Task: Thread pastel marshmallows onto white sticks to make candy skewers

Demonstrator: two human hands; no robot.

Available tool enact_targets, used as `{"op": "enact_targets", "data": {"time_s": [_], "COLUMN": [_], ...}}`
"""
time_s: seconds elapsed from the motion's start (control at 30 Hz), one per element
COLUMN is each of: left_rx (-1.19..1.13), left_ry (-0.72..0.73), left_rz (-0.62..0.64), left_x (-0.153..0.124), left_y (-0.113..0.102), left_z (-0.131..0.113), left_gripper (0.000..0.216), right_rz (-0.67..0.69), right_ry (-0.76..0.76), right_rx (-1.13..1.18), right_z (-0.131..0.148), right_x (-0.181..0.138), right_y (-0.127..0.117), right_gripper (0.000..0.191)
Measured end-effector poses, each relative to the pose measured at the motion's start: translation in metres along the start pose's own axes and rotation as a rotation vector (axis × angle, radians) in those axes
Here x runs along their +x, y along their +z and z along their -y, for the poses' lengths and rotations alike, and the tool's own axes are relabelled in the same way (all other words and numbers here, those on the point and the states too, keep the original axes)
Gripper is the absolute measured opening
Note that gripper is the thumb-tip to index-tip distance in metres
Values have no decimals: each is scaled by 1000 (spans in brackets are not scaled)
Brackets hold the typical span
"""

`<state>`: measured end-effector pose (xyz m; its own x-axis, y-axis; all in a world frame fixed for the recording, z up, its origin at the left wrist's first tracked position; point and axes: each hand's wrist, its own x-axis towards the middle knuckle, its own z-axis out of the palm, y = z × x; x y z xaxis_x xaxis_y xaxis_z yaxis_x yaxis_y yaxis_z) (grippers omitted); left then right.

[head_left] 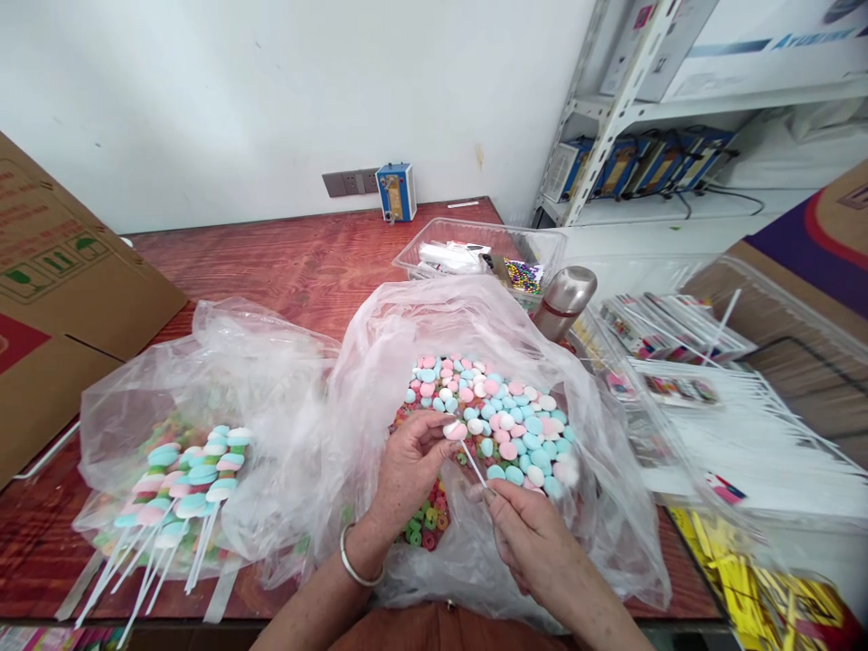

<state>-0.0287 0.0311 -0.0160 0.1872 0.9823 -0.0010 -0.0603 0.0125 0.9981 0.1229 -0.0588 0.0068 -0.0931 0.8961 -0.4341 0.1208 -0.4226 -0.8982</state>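
Note:
My left hand (415, 457) pinches a pink and white round candy (456, 430) between thumb and fingers. A thin white stick (474, 464) meets this candy at its upper end, and my right hand (529, 533) grips the stick's lower end. Both hands are over a large clear plastic bag (380, 334), opened wide. Inside it lie many loose pink, blue and white candies (519, 425), with ring-shaped gummies (429, 517) in red, green and orange beside them. How far the stick enters the candy is hidden.
Several finished candy skewers (203, 475) lie on another plastic bag (264, 398) at left. A cardboard box (61, 271) stands beyond it. Behind the bag are a clear tray (478, 231) and a metal flask (565, 301). Packets of white sticks (719, 434) lie at right.

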Motion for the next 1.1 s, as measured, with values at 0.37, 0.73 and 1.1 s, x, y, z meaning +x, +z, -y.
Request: {"op": "enact_targets", "data": {"time_s": [0.37,0.73,1.1], "left_rx": [-68,384,773], "left_ry": [-93,159,118], "left_rz": [65,232,-122], "left_x": [-6,-52,-33], "left_y": [-1,-5,-60], "left_z": [6,12,9], "left_gripper": [22,32,16], "right_rz": [-44,-100,-226], "right_ry": [-13,-224,-200], "right_rx": [-17,-433,-594], "right_z": [9,-16,-48], "right_x": [2,19,18], "right_y": [6,11,1], "right_gripper": [32,34,40]}}
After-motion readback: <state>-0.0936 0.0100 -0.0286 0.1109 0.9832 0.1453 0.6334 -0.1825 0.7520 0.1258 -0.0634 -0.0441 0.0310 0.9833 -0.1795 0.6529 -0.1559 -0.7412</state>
